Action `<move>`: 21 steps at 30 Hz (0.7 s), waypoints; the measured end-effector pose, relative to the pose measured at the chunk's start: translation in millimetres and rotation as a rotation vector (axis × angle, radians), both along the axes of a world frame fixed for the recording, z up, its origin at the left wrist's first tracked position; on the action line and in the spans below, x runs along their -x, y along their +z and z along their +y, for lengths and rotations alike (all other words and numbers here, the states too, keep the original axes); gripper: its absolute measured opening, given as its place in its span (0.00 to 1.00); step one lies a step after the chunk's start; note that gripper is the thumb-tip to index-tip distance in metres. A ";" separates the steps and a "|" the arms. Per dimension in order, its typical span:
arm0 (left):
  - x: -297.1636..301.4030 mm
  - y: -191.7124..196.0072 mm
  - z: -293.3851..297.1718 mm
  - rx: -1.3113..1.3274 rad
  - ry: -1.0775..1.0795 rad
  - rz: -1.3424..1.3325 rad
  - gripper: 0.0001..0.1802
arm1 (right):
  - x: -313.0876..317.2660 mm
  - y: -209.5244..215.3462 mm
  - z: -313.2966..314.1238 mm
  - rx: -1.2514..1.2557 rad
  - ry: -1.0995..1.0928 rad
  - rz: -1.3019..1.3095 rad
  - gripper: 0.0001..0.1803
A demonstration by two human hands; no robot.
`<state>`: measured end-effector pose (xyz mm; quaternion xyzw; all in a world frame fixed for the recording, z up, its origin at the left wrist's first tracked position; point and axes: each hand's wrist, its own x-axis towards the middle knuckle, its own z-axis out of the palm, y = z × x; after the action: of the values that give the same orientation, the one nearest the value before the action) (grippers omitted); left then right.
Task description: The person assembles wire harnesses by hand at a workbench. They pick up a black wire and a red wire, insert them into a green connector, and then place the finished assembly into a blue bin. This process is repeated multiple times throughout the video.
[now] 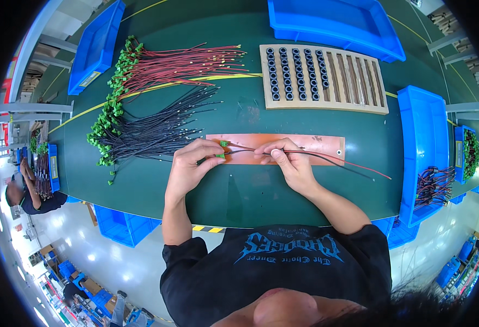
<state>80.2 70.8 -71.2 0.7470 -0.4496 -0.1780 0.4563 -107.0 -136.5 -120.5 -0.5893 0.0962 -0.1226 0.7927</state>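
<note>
Between the fingertips of my left hand (193,163) are two small green connectors (223,144), held close together. A red wire (362,168) and a black wire (332,162) run from them to the right. My right hand (287,166) pinches both wires a short way from the connectors, and their free ends trail past it to the right. Both hands are above an orange-brown strip (318,143) lying on the green table. To the left lie a bundle of red wires (179,65) and a bundle of black wires (152,133), both with green connectors at their left ends.
Beyond the strip sits a wooden rack (354,82) with black ring-shaped parts (299,73) in its left slots. Blue bins stand at the back (332,24), far left (95,46) and right (422,128); the right one holds red-and-black wires. Another person (32,191) is at the left.
</note>
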 end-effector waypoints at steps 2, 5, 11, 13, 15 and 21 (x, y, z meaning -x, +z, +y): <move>1.9 -4.7 -0.6 0.007 0.034 0.006 0.11 | -0.2 -1.4 0.0 0.002 -0.001 -0.006 0.13; 3.0 -7.2 -3.5 0.007 0.047 -0.007 0.09 | -0.1 -0.6 0.3 -0.007 -0.006 -0.005 0.13; 5.2 -10.0 -5.5 0.012 0.051 0.000 0.08 | 0.9 -3.9 0.1 -0.015 -0.007 0.001 0.13; 6.6 -9.3 -6.1 0.016 0.048 -0.033 0.08 | 1.0 -4.8 0.5 -0.033 -0.012 0.010 0.13; 7.1 -7.9 -7.2 0.029 0.035 -0.091 0.09 | 0.5 -3.4 0.6 -0.021 -0.013 0.012 0.13; 2.9 -11.8 -13.0 0.013 -0.042 -0.253 0.13 | 0.9 -5.5 -0.5 0.024 -0.007 -0.002 0.13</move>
<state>77.3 57.8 -83.0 0.7508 -0.5205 -0.0888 0.3969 -107.9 -137.1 -126.1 -0.5984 0.0957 -0.1272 0.7852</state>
